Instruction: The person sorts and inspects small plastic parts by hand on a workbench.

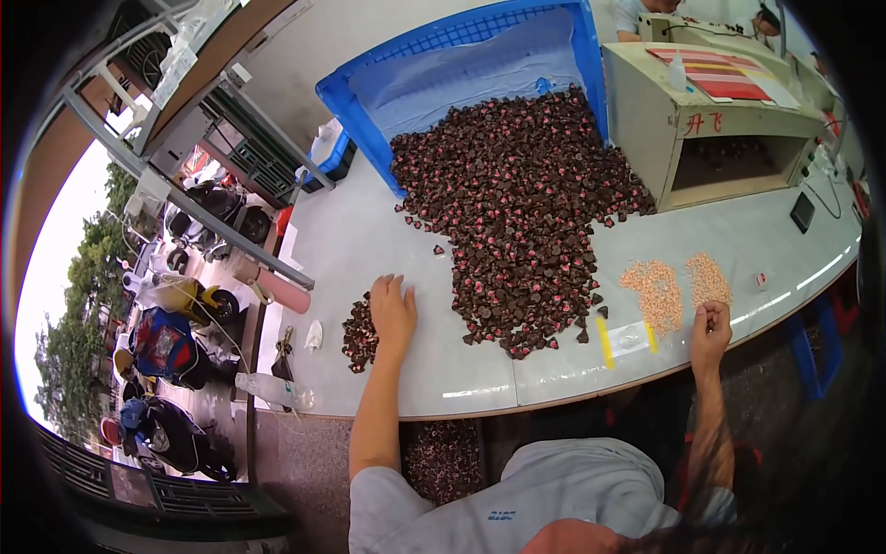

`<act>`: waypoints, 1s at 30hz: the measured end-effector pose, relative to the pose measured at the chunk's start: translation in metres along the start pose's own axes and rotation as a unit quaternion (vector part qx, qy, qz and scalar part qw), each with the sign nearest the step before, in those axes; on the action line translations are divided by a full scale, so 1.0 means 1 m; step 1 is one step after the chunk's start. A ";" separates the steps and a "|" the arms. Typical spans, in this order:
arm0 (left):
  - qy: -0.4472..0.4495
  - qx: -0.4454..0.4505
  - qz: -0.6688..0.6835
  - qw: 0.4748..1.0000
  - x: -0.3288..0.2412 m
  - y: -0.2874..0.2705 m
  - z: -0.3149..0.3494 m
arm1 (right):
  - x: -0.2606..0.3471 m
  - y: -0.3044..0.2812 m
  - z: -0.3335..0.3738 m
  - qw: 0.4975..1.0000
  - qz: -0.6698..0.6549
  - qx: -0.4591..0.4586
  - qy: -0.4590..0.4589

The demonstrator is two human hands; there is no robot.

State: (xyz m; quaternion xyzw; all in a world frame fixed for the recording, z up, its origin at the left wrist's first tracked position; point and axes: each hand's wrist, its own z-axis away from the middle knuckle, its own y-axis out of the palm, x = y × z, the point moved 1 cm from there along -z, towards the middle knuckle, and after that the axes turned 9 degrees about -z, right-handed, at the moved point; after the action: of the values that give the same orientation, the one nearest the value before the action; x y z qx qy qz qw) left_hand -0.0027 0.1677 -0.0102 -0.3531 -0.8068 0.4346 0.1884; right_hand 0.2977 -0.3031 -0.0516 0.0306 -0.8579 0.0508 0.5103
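My left hand (394, 312) lies on the table with its fingers stretched forward, along the right side of a small pile of dark pieces (358, 340). Some of that pile is hidden behind the hand. At the right, my right hand (711, 330) has thumb and fingertips pressed together at the near end of a patch of small pale orange pieces (708, 275); whatever is between them is too small to tell. A second pale orange patch (657, 294) lies just left of it. Between my hands spreads a big heap of small dark brown pieces with pink-red spots (526, 240).
A blue plastic crate (369, 83) lies tipped at the back, the heap spilling from it. A beige box-shaped machine (688, 120) stands back right. A clear bottle (272, 390) and a pink cylinder (281, 292) are left. Another person (629, 18) is behind the machine.
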 end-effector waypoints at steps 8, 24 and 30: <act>0.082 0.183 0.201 0.959 -0.102 0.048 -0.069 | 0.001 0.002 0.001 1.000 -0.006 -0.001 0.014; -0.041 0.112 0.158 0.980 -0.079 0.062 -0.108 | 0.003 -0.002 0.000 1.000 0.010 -0.009 0.012; -0.121 0.075 0.221 0.965 0.008 0.143 -0.154 | 0.004 0.005 0.000 1.000 -0.004 0.011 0.028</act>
State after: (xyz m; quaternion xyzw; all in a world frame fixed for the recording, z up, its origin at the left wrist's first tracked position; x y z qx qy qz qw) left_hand 0.1441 0.3147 -0.0447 -0.4517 -0.6908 0.5644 0.0146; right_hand 0.2956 -0.2977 -0.0483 0.0381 -0.8425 0.0589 0.5342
